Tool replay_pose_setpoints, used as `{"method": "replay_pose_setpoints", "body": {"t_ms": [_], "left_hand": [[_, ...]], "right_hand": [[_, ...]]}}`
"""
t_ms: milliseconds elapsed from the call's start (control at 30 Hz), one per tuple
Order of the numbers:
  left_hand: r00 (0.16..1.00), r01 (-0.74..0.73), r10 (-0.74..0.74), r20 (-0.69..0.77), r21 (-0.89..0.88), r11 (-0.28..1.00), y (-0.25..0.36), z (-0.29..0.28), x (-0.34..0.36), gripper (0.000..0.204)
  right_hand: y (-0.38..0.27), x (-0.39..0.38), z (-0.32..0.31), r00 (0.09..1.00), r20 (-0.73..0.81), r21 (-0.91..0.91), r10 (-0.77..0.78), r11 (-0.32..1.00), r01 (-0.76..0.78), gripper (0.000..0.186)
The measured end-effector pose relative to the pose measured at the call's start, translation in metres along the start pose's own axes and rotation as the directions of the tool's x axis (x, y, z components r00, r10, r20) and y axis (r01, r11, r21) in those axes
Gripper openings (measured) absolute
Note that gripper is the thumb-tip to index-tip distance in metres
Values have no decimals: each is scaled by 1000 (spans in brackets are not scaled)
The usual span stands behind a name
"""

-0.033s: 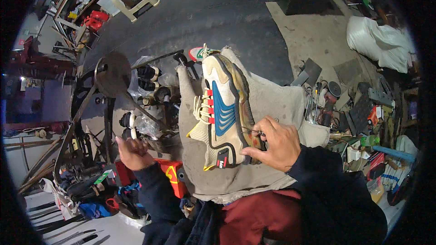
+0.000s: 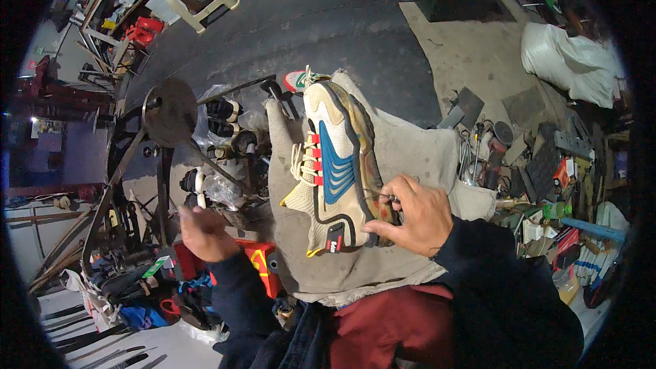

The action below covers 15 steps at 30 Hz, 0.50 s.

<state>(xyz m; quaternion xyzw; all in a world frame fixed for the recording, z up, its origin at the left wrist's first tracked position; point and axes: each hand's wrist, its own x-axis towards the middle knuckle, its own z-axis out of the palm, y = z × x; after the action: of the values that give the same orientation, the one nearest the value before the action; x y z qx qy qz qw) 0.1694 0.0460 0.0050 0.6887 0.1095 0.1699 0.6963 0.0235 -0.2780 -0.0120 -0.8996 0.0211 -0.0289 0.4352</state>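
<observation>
Head view: shoe lies on its side on grey cloth, centre. Right hand has fingers pinching what looks like a thin dark tool by the near-end sole; left hand blurred, can't tell its grip. Shoe, unbraced on the left, could roll, making the tool slip.

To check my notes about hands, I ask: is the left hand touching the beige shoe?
Apart. The head view shows the left hand to the left of the beige shoe, with grey cloth visible in the gap between them.
</observation>
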Motion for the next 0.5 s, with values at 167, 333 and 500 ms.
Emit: {"method": "replay_pose_setpoints", "body": {"t_ms": [167,333,500], "left_hand": [[469,-705,416,779,46,708,29,55,-98,17],[414,-736,239,879,169,655,28,100,-120,20],[452,-689,247,857,160,707,14,93,-118,14]], "right_hand": [[-2,-1,-9,999,42,99,28,995,-32,43],[-6,-8,-18,985,121,293,-121,953,82,25],[-12,6,-32,996,86,72,-25,997,19,21]]}}
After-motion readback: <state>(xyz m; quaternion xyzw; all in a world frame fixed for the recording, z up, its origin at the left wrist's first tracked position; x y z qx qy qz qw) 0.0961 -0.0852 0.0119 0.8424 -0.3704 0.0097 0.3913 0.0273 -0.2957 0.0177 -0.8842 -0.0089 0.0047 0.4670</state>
